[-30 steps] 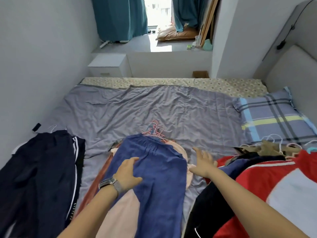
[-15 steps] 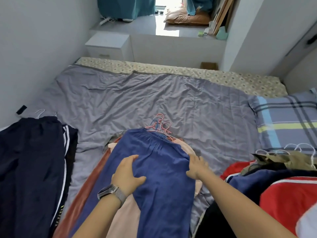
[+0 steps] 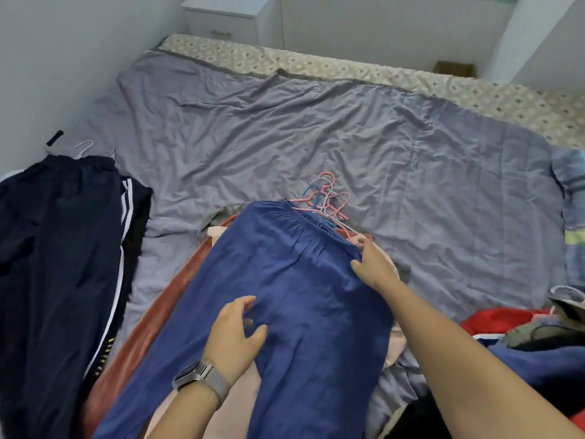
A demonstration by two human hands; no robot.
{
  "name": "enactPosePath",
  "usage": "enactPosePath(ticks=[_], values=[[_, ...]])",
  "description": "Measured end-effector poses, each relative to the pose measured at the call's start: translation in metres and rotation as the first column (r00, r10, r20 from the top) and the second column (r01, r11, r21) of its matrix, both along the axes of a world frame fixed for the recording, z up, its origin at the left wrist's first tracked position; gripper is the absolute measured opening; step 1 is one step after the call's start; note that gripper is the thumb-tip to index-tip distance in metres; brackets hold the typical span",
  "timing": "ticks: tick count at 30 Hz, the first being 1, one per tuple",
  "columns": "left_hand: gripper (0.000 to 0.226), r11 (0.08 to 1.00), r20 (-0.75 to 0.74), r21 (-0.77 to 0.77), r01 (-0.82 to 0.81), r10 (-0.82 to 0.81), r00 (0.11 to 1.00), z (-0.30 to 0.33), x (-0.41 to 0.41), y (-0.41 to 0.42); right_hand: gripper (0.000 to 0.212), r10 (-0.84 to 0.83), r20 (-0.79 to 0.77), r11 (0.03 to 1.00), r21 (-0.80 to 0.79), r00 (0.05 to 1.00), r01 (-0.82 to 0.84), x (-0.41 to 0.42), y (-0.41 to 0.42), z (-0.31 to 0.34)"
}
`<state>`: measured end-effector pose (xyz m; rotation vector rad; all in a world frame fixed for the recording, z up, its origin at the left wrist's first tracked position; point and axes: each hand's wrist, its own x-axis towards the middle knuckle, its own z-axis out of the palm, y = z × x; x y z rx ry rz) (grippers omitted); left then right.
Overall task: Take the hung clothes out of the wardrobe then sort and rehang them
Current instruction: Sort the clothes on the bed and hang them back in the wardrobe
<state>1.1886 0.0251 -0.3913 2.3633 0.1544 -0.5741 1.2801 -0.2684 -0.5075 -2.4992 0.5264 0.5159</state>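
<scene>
Blue trousers (image 3: 294, 280) lie on top of a middle pile of hung clothes on the bed, over pale pink and rust-red garments (image 3: 152, 321). Pink, blue and white hangers (image 3: 326, 198) stick out beyond the waistband. My left hand (image 3: 235, 332), with a watch on its wrist, rests on the blue fabric with fingers loosely spread. My right hand (image 3: 372, 264) grips the right end of the waistband; its fingertips are hidden in the cloth. Dark navy trousers with white stripes (image 3: 63, 248) lie in a pile at the left.
A grey wrinkled sheet (image 3: 316, 128) covers the bed. Red, navy and olive clothes (image 3: 522, 337) are heaped at the right edge. A plaid pillow (image 3: 573, 198) lies far right. A white nightstand (image 3: 228, 19) stands beyond the bed, and a wall runs along the left.
My right hand has moved left from the sheet onto the trousers' waistband and taken hold of it. The view has tilted down and closer. My left hand stays on the blue fabric.
</scene>
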Motion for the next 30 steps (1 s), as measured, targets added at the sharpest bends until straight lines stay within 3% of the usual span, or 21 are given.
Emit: enactPosePath(ticks=[3,6,9,13,16,21,24,27,30], values=[[0.042,0.999,-0.057,-0.022,-0.023,0.022,0.998,-0.014,-0.008,0.003,0.053,-0.129,-0.001,0.990,0.065,0.992,0.128,0.012,0.004,-0.009],[0.042,0.998,-0.081,-0.033,-0.051,0.049,0.996,-0.024,-0.015,0.006,0.045,-0.067,-0.052,0.997,0.026,0.996,0.068,0.016,0.012,-0.024],[0.044,0.997,-0.102,-0.047,-0.057,0.052,0.993,-0.029,-0.021,0.007,0.037,-0.079,-0.040,0.971,0.225,0.996,0.086,0.006,0.041,-0.031],[0.047,0.995,-0.053,-0.081,-0.054,0.050,0.997,-0.024,-0.025,0.009,0.013,-0.252,0.156,0.867,0.474,0.955,0.151,-0.025,0.085,-0.002],[0.056,0.987,0.090,-0.135,-0.084,0.096,0.991,-0.008,-0.024,0.018,0.006,-0.127,0.170,0.827,0.562,0.977,0.010,-0.062,0.103,0.038],[0.070,0.979,0.293,-0.167,-0.120,0.165,0.942,0.031,-0.021,0.049,0.029,0.121,0.154,0.804,0.564,0.981,-0.188,-0.120,0.108,0.109],[0.077,0.981,0.345,-0.167,-0.100,0.153,0.926,0.057,-0.022,0.074,0.036,0.215,0.238,0.865,0.403,0.947,-0.298,-0.145,0.110,0.153],[0.088,1.000,0.319,-0.008,0.023,-0.019,0.948,0.082,-0.032,0.102,0.031,0.344,0.288,0.878,0.239,0.894,-0.415,-0.166,0.124,0.206],[0.064,0.969,0.284,0.199,0.148,-0.201,0.938,0.108,-0.055,0.134,0.028,0.351,0.321,0.862,0.257,0.880,-0.438,-0.192,0.143,0.257]])
